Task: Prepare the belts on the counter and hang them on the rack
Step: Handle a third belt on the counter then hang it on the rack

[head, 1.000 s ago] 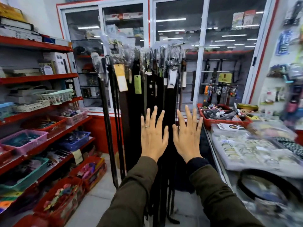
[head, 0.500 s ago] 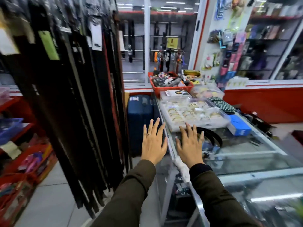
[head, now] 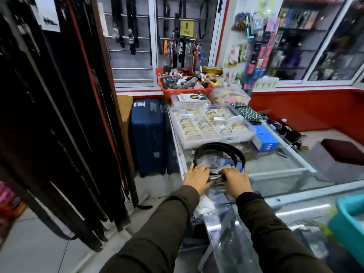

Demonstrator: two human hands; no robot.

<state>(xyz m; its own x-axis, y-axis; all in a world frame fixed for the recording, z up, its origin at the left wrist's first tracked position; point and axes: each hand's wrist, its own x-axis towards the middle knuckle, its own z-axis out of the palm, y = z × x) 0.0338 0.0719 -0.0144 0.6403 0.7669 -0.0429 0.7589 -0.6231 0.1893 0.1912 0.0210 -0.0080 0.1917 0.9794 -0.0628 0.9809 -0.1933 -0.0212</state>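
A black belt (head: 219, 148) lies coiled in a loop on the glass counter (head: 275, 171), just in front of a clear tray of bangles. My left hand (head: 197, 179) and my right hand (head: 237, 181) are both down on the near edge of the coil, fingers curled over the strap where the buckle end seems to lie. The buckle itself is hidden under my fingers. The rack of hanging dark belts (head: 69, 115) fills the left side, an arm's reach from the counter's left edge.
A clear tray of bangles (head: 212, 125), a blue box (head: 265, 137) and a red basket (head: 185, 87) crowd the counter's far end. A blue suitcase (head: 147, 134) stands on the floor between rack and counter. A teal bin (head: 350, 223) sits near right.
My view swung from the belt rack to the counter. Both hands dropped from held up open in the air onto the coiled belt and curled over its near edge.
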